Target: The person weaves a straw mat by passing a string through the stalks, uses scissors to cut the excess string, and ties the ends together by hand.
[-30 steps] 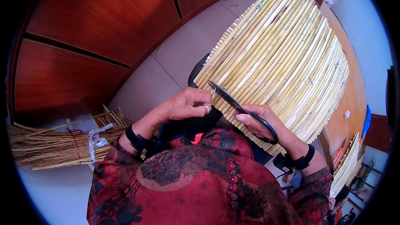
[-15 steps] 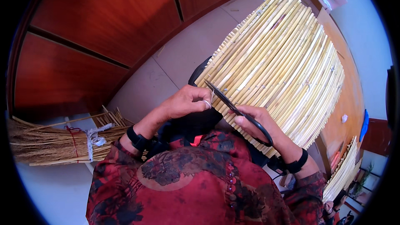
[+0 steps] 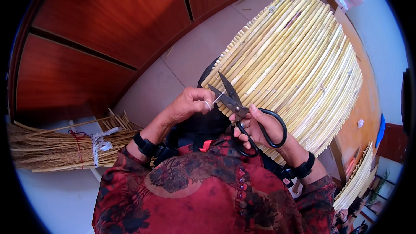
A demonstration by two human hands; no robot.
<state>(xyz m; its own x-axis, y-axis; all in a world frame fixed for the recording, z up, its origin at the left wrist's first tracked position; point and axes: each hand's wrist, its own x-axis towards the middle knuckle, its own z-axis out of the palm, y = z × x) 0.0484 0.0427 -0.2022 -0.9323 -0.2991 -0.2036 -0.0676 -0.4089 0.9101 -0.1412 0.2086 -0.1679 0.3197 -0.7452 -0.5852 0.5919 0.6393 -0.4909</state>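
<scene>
A mat of pale straw-coloured stalks (image 3: 286,65), tied side by side with rows of string, lies across my lap and over the table. At its near left corner my left hand (image 3: 193,102) pinches a white string (image 3: 218,97) that runs up toward the mat's edge. My right hand (image 3: 262,125) has its thumb and fingers through the loops of black-handled scissors (image 3: 238,112). Their blades are spread, and the string passes between them. The tips of the blades are over the mat's corner stalks.
To my left lies a bundle of dry stalks (image 3: 56,147), bound with red string and white cloth. Dark red wooden panels (image 3: 108,17) rise beyond the tiled floor (image 3: 190,56). A wooden table (image 3: 362,112) stands at right, with another stalk mat (image 3: 355,182) near it.
The scissors' blades have spread from nearly closed, and the string now lies between them. Both hands have shifted slightly, the right one turning. The mat has moved a little up and right.
</scene>
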